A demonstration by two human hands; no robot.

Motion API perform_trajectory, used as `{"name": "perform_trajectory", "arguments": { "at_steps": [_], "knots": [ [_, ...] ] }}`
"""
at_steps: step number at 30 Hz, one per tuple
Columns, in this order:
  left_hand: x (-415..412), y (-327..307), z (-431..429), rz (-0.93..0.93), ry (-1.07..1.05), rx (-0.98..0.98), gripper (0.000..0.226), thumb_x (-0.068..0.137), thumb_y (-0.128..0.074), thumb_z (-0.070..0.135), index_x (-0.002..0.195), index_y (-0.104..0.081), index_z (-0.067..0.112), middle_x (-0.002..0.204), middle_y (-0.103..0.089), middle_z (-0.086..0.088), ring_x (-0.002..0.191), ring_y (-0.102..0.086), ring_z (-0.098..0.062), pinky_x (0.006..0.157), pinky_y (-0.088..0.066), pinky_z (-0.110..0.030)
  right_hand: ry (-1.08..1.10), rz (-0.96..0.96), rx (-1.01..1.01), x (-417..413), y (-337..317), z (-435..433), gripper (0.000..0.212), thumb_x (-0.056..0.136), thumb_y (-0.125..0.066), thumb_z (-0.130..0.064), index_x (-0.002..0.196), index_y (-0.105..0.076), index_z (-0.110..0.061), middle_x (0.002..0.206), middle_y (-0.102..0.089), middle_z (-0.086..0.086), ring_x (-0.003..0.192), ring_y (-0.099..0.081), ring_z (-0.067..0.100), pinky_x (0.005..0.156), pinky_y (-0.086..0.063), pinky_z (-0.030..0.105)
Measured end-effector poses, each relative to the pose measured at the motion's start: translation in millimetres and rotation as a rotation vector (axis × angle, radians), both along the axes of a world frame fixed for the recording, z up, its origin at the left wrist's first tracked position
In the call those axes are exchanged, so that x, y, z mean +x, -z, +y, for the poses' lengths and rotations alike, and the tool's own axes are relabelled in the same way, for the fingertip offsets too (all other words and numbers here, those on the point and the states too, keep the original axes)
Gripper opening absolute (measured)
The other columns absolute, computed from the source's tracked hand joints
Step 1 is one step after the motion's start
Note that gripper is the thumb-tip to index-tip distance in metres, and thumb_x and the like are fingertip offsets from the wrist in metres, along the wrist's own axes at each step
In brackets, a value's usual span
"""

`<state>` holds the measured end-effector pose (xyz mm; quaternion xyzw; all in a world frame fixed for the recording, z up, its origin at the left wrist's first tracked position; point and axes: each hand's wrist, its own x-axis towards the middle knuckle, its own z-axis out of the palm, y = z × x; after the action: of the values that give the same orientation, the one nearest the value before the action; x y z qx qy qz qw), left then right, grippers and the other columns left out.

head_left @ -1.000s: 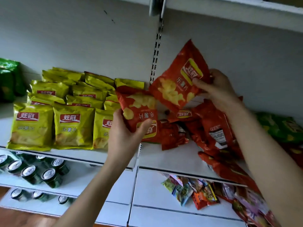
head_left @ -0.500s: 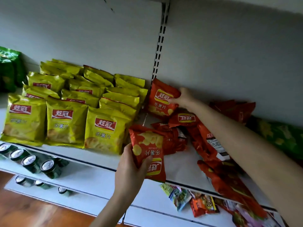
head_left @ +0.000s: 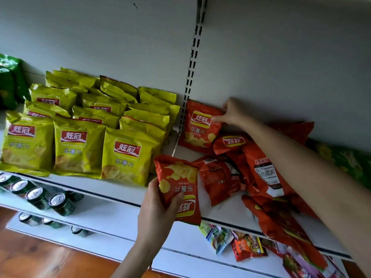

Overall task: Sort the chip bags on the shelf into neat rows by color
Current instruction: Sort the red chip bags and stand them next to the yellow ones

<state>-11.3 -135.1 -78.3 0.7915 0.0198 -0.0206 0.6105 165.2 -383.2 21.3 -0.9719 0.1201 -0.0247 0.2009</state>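
1. left hand [head_left: 154, 209]: i read it clamped on an inverted red bag [head_left: 177, 185], thumb across the printed front and fingers behind. the bag sits at 6 o'clock of the frame, at the front edge of the shelf [head_left: 222, 212], with its lower end overhanging the lip.

2. right hand [head_left: 230, 113]: reaches to the back wall at 2 o'clock of the left hand. thumb and fingers pinch the upper right corner of an upright red bag [head_left: 198, 129], which stands against the wall just beside the slotted rail [head_left: 192, 67].

3. yellow bags [head_left: 78, 145]: stand in three rows front to back, at 9 o'clock of the frame, logos facing forward.

4. red pile [head_left: 267, 169]: loose bags lie overlapped and turned every way at 4 o'clock of the upright red bag, under the right forearm.

5. green bags [head_left: 10, 81] stand at the far 9 o'clock edge; another green bag [head_left: 345, 159] lies at 3 o'clock behind the pile.

6. lower shelves: cans [head_left: 40, 197] at 8 o'clock, mixed snack packets [head_left: 230, 241] at 5 o'clock.
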Motion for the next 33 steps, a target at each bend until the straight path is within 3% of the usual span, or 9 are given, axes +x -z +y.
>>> {"name": "perform_trajectory", "arguments": {
  "at_steps": [4, 6, 8, 15, 18, 20, 24, 29, 33],
  "knots": [
    [-1.9, -1.6, 4.2, -0.005, 0.010, 0.001, 0.060, 0.064, -0.066, 0.053, 0.116, -0.045, 0.032, 0.105, -0.064, 0.010, 0.094, -0.064, -0.015, 0.076, -0.055, -0.048, -0.144, -0.205, -0.051, -31.5, -36.5, 16.0, 0.032, 0.085, -0.064, -0.021, 0.109, -0.053, -0.004, 0.099, -0.051, 0.004, 0.089, -0.049, 0.015, 0.071, -0.037, 0.024],
    [-2.4, -2.7, 7.1, -0.011, 0.019, -0.004, 0.058, 0.065, -0.065, 0.051, 0.116, -0.046, 0.031, 0.105, -0.064, 0.011, 0.094, -0.064, -0.015, 0.076, -0.055, -0.048, -0.271, -0.170, -0.045, -51.8, -36.0, 31.9, 0.021, 0.088, -0.061, -0.020, 0.102, -0.058, -0.006, 0.097, -0.056, 0.002, 0.088, -0.052, 0.013, 0.067, -0.041, 0.020],
    [-1.7, -2.7, 10.5, -0.024, 0.029, -0.011, 0.061, 0.065, -0.066, 0.050, 0.118, -0.048, 0.026, 0.104, -0.064, 0.009, 0.094, -0.065, -0.015, 0.076, -0.055, -0.047, -0.366, -0.074, -0.081, -68.7, -23.4, 46.2, 0.018, 0.088, -0.061, -0.021, 0.099, -0.061, -0.007, 0.096, -0.060, 0.002, 0.087, -0.056, 0.014, 0.072, -0.048, 0.026],
    [4.5, -8.9, 18.2, -0.070, 0.096, -0.036, 0.051, 0.075, -0.072, 0.048, 0.114, -0.046, 0.028, 0.102, -0.064, 0.008, 0.092, -0.065, -0.014, 0.075, -0.056, -0.040, -0.220, 0.006, -0.037, -77.5, -2.8, 33.8, 0.029, 0.084, -0.066, -0.024, 0.106, -0.060, -0.007, 0.105, -0.064, 0.009, 0.094, -0.060, 0.020, 0.078, -0.047, 0.029],
    [8.7, -17.2, 16.3, -0.088, 0.123, -0.097, 0.049, 0.073, -0.061, 0.046, 0.116, -0.046, 0.026, 0.101, -0.064, 0.010, 0.090, -0.065, -0.008, 0.071, -0.056, -0.032, -0.277, 0.213, -0.288, -80.2, 4.2, 26.5, 0.046, 0.079, -0.071, -0.028, 0.120, -0.054, -0.013, 0.121, -0.058, 0.005, 0.106, -0.055, 0.019, 0.078, -0.040, 0.026],
    [12.8, -21.2, 15.1, -0.113, 0.131, -0.119, 0.046, 0.074, -0.057, 0.048, 0.115, -0.045, 0.028, 0.101, -0.063, 0.013, 0.089, -0.063, -0.003, 0.070, -0.055, -0.029, -0.254, 0.266, -0.490, -81.0, 10.5, 21.9, 0.042, 0.083, -0.066, -0.028, 0.121, -0.054, -0.015, 0.121, -0.058, 0.006, 0.110, -0.055, 0.025, 0.080, -0.041, 0.031],
    [26.5, -14.7, 18.3, -0.162, 0.134, -0.126, 0.031, 0.084, -0.056, 0.047, 0.110, -0.046, 0.034, 0.105, -0.064, 0.004, 0.095, -0.064, -0.015, 0.076, -0.055, -0.040, -0.135, 0.041, -0.444, -80.5, 8.8, 4.1, 0.022, 0.092, -0.052, -0.018, 0.109, -0.063, -0.011, 0.114, -0.063, 0.011, 0.105, -0.056, 0.031, 0.080, -0.043, 0.035],
    [34.7, -13.5, 14.1, -0.090, 0.147, -0.264, 0.022, 0.092, -0.058, 0.020, 0.111, -0.051, 0.028, 0.103, -0.065, 0.005, 0.088, -0.067, -0.005, 0.066, -0.055, -0.020, -0.078, -0.117, -0.328, -79.8, 1.5, -12.5, 0.021, 0.092, -0.053, -0.017, 0.106, -0.062, -0.004, 0.106, -0.065, 0.018, 0.099, -0.058, 0.034, 0.078, -0.043, 0.036],
    [35.5, -17.2, 9.9, -0.081, 0.139, -0.301, 0.025, 0.090, -0.057, 0.017, 0.113, -0.052, 0.025, 0.103, -0.065, 0.005, 0.086, -0.066, -0.004, 0.065, -0.054, -0.016, -0.050, -0.247, -0.279, -78.4, -8.6, -17.0, 0.023, 0.093, -0.051, -0.017, 0.106, -0.057, 0.001, 0.102, -0.064, 0.021, 0.096, -0.059, 0.035, 0.077, -0.043, 0.037]
  ]
}}
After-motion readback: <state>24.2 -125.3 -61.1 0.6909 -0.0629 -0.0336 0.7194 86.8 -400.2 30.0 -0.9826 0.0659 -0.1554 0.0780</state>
